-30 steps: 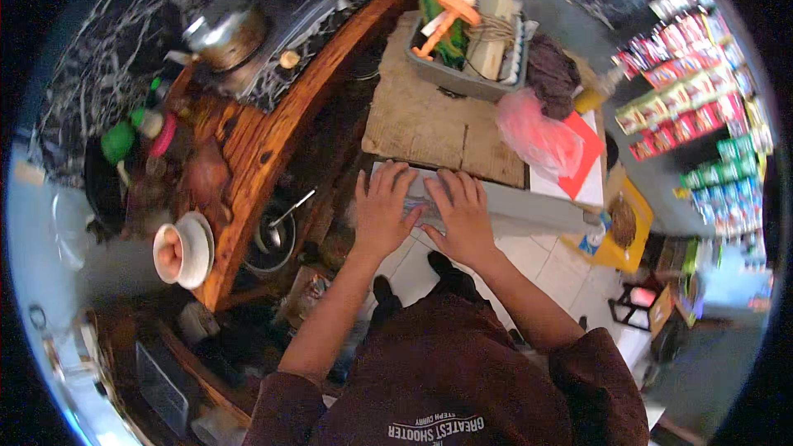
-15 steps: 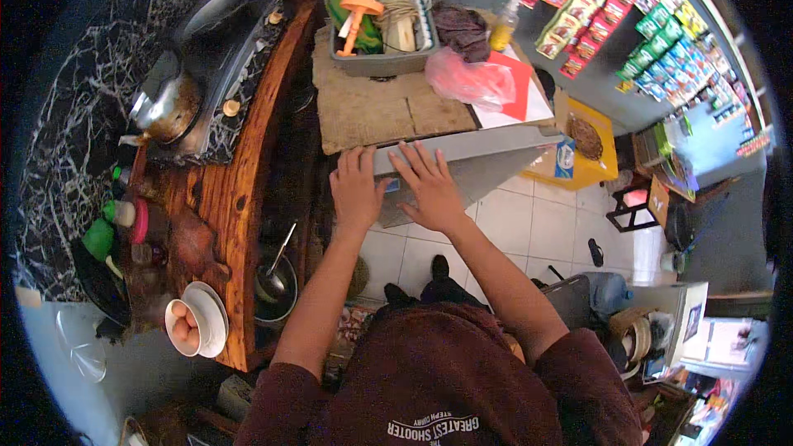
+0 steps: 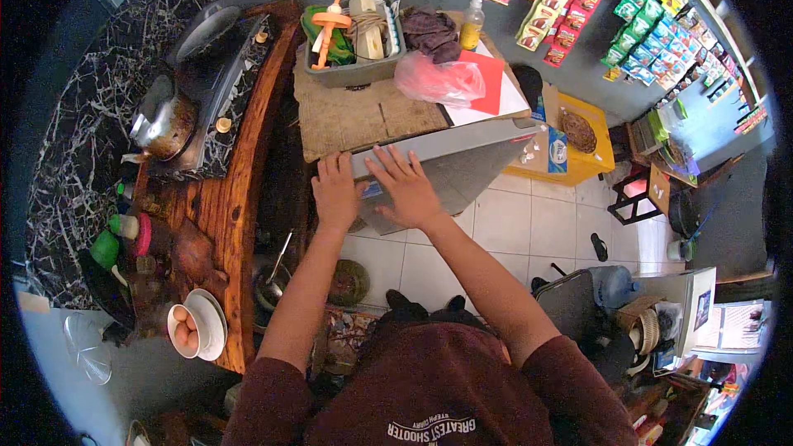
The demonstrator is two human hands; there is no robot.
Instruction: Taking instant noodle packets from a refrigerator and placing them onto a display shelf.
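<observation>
My left hand [image 3: 337, 192] lies with its fingers stretched over the near left end of a grey panel [image 3: 450, 143], which looks like the door of a small fridge. Just right of it, my right hand [image 3: 403, 190] rests open on the same panel, fingers flat across its pale top edge. Neither hand grips anything else. The panel runs slantwise along the front of a cardboard-covered top [image 3: 343, 120]. On that top sit a grey bin of odds and ends [image 3: 355, 73], a pink plastic bag [image 3: 438, 83] and a dark cloth [image 3: 431, 33].
At left, a wooden counter [image 3: 235, 239] carries a metal pot [image 3: 163, 120] by a stove and a white bowl of eggs [image 3: 185, 332]. A yellow box [image 3: 591, 167] stands on the tiled floor [image 3: 501, 223]. Hanging sachets [image 3: 570, 8] line the right wall; a chair [image 3: 566, 301] is behind right.
The view has shifted, so the counter top and panel sit differently in the picture. My right foot has moved back. Both hands stay flat on the panel.
</observation>
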